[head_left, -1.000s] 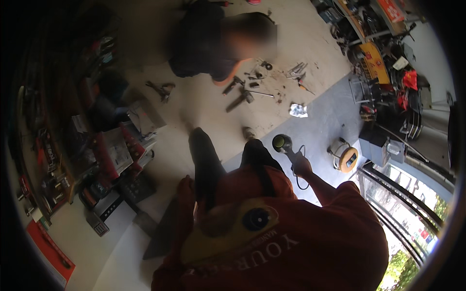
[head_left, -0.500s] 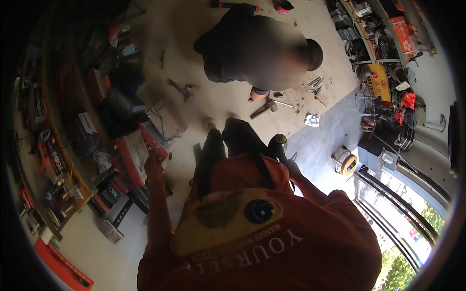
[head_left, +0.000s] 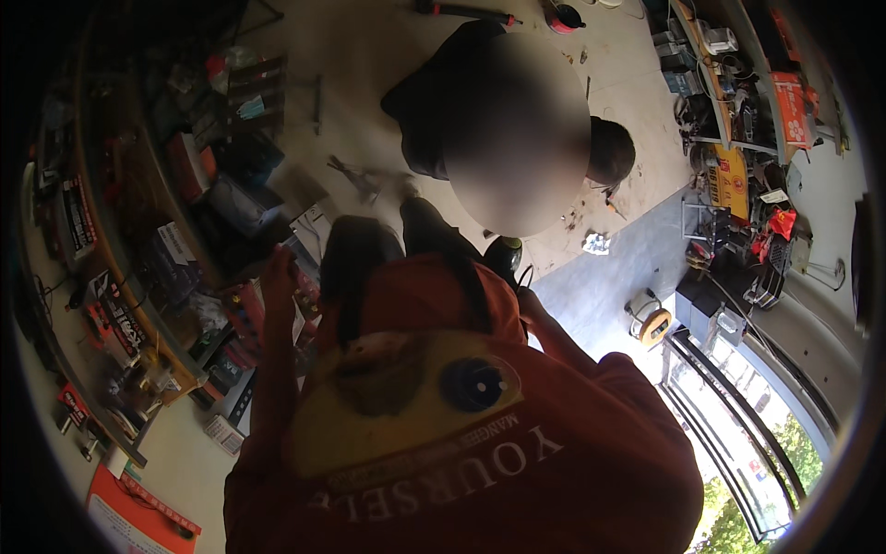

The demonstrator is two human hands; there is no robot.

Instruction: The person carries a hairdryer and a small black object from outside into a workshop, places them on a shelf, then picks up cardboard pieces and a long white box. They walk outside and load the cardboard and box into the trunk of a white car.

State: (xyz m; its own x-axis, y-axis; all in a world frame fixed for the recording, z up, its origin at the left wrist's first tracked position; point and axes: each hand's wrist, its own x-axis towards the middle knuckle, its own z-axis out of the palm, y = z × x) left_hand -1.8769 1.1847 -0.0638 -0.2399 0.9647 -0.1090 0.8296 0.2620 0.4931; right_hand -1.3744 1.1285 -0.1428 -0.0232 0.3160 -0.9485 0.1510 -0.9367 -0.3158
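At the far left, wood-edged shelves [head_left: 187,374] are crowded with boxes and packages, and below them lies a flat orange-red panel [head_left: 129,522]. A white-and-grey carton [head_left: 224,434] sits near the foot of the shelves. Next comes the person's left hand [head_left: 279,270], raised at the end of an upright forearm, near the clutter of boxes beside the shelves; its fingers are dim and blurred, so I cannot tell whether they are apart or together, or whether they touch anything. Beyond it a dark slatted piece of furniture [head_left: 257,92] stands on the floor, and to the right a blurred metal tool [head_left: 355,175] lies on the pale floor covering [head_left: 651,115]. The wearer's orange-red shirt [head_left: 397,305] fills the lower middle. Ahead, a co-worker in dark clothing [head_left: 420,115] bends low. Just right of the wearer's legs is a dark handheld tool [head_left: 504,257] with a rounded, greenish-rimmed head, held off the floor; the right hand [head_left: 529,305] is closed on its rear part, single fingers lost in shadow. Farther right are a crumpled silvery wrapper [head_left: 596,243], a round-topped stool [head_left: 656,326], bright glass doors [head_left: 729,434], and a red bag [head_left: 782,222] among cluttered racks.
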